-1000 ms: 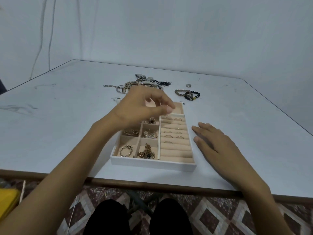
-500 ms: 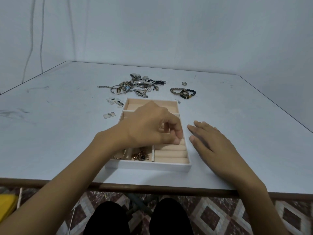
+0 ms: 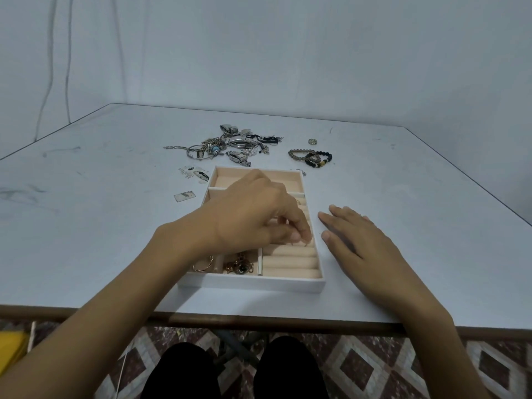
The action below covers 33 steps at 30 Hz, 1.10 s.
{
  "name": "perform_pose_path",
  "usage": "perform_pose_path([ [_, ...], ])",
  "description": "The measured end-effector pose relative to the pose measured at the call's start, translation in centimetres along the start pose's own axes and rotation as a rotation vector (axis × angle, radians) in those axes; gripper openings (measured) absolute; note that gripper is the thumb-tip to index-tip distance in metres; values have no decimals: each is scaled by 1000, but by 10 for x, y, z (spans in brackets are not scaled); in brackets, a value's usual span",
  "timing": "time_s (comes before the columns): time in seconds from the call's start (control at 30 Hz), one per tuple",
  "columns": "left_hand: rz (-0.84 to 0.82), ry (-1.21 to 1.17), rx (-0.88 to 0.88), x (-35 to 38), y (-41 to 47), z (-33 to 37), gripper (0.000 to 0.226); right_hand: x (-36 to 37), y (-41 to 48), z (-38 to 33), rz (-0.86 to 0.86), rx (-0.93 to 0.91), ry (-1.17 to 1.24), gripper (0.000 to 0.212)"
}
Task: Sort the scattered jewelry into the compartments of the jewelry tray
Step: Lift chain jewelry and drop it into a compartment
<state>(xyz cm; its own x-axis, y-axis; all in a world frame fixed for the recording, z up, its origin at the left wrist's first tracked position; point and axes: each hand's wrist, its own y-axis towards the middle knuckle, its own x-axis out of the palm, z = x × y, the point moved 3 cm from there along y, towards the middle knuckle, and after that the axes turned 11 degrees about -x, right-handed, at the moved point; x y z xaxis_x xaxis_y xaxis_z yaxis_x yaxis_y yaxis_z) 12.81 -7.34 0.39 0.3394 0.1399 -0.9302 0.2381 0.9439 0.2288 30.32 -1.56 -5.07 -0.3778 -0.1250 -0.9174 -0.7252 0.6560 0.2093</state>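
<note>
Ring (image 3: 307,242) pinched in left fingers (image 3: 296,235)

Plain room, perhaps a home, white table (image 3: 115,226), patterned floor (image 3: 374,367)

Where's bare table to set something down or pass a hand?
Free: wide table left of the jewelry tray, below the small tag; the right side beyond the right hand. Crowded: jewelry pile and beaded bracelets behind the tray; left hand pinching a ring over its ring rolls.
</note>
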Motion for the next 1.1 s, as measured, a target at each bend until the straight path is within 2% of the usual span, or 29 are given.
perform_pose_path([
  [0.3, -17, 179, 22, 1, 0, 6, 28, 1, 0, 0, 2, -4, -2, 46],
  [0.77, 29, 243, 64, 1, -2, 9, 29, 1, 0, 0, 13, -12, -3, 46],
  [0.97, 85, 209, 122, 4, -5, 5, 22, 2, 0, 0, 17, -18, -3, 45],
  [1.03, 91, 103, 113, 1, -6, -2, 17, 2, 0, 1, 15, -20, -5, 45],
  [1.1, 173, -79, 81, -7, -5, -14, 15, 0, 0, 1, 15, -23, -11, 46],
])
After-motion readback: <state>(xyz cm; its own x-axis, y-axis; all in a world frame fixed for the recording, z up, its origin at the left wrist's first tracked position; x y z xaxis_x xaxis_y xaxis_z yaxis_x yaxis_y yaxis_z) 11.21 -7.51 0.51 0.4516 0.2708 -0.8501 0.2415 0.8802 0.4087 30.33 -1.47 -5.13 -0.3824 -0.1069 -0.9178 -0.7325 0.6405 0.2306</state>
